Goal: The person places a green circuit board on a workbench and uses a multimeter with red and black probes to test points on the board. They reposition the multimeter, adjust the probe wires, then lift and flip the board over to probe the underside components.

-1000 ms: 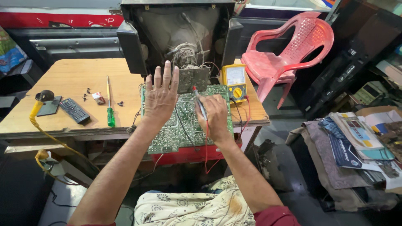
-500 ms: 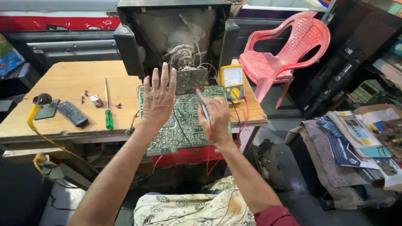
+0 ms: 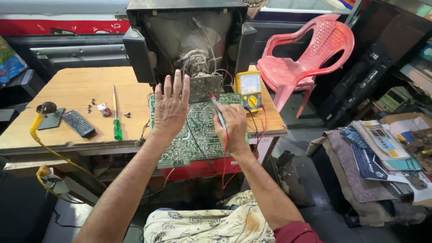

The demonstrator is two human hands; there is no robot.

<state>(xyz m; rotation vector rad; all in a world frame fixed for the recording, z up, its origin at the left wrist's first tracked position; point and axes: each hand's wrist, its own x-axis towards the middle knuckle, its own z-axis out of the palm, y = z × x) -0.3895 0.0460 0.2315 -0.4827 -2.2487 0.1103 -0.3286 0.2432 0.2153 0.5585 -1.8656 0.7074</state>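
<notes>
On the wooden table (image 3: pixel 67 90), a black remote (image 3: pixel 78 123) lies at the left, with a green screwdriver (image 3: pixel 116 116) near it. The left hand (image 3: pixel 171 109) rests flat on the green board (image 3: pixel 194 135), fingers spread wide. The right hand (image 3: pixel 232 129) is closed around a red probe (image 3: pixel 218 112), tip up. A yellow meter (image 3: pixel 249 90) sits just behind. A pink chair (image 3: pixel 306 63) stands to the right.

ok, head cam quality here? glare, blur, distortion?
Head view: even daylight, sharp on the left hand, right hand and circuit board; mild glare on the wooden table; wide-angle bowing at the edges, seen on the red chair; dark under the table.
</notes>
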